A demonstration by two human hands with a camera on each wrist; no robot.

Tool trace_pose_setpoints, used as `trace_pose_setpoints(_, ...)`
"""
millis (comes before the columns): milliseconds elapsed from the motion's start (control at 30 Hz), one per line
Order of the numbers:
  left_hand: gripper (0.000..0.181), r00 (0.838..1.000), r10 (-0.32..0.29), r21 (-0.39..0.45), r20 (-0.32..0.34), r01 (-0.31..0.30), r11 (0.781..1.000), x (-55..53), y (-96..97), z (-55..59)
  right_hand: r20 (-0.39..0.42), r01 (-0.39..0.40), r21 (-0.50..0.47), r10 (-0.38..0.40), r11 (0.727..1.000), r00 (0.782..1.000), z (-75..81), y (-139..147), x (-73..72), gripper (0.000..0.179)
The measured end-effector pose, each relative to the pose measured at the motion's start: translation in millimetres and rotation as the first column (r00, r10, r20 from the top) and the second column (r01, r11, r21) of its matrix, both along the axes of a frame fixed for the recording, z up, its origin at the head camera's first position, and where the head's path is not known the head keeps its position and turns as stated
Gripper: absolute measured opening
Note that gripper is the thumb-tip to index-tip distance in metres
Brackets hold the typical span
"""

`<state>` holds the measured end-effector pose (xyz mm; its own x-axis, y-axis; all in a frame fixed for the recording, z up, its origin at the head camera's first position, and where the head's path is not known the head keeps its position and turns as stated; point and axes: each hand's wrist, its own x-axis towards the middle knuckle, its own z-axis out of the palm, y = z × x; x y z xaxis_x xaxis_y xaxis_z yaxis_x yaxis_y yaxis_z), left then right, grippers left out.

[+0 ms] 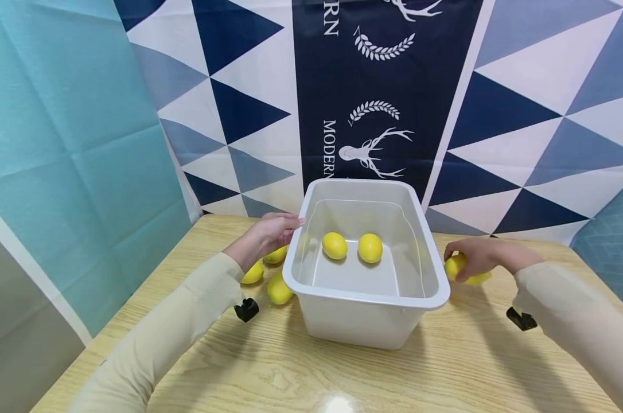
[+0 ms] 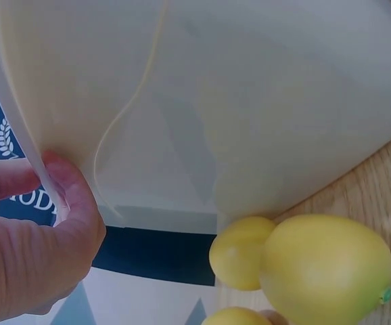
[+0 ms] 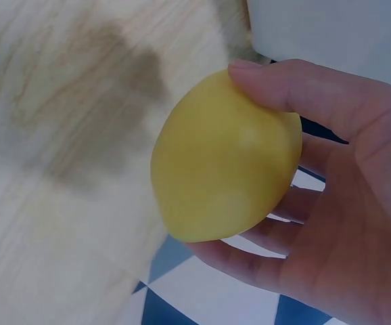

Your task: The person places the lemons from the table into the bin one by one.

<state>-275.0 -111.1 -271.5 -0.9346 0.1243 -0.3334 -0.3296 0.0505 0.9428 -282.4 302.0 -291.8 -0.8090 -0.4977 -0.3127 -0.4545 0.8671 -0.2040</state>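
A light grey plastic bin (image 1: 350,321) stands on the table, with two lemons (image 1: 370,248) lying on its floor. My left hand (image 1: 272,232) pinches the bin's left rim, thumb on one side of the wall and fingers on the other, as the left wrist view shows. To the right of the bin, my right hand (image 1: 478,256) grips a lemon (image 3: 226,162) between thumb and fingers, just above the tabletop. Beside the bin's left wall, below my left hand, lie several more lemons (image 2: 327,267), partly hidden by the bin and my arm in the head view.
The wooden table (image 1: 270,373) runs under everything, its left edge slanting away. A patterned cloth (image 1: 373,80) hangs right behind the bin, and a teal cloth (image 1: 79,143) hangs at the left. Black pieces (image 1: 246,310) hang below both wrists.
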Motion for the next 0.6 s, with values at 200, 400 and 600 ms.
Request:
trace_pose_setpoints(200, 0.042, 1.0, 0.008, 0.002, 0.001, -0.008, 1.0, 1.1, -1.4, -0.7, -0.005, 0.007, 0.056, -0.007, 0.998, 1.0, 14.3, -4.0, -3.7, 0.041)
trace_pose_setpoints(400, 0.041, 1.0, 0.012, 0.014, -0.006, -0.012, 1.0, 0.4, 0.3, -0.4, 0.016, 0.022, 0.052, -0.023, 0.998, 1.0, 25.3, -7.9, -3.3, 0.046)
trace_pose_setpoints(600, 0.043, 1.0, 0.014, 0.016, -0.002, -0.014, 1.0, 0.2, 1.2, -1.5, 0.004, 0.011, 0.045, -0.012, 0.999, 1.0, 32.1, -14.2, -2.0, 0.046)
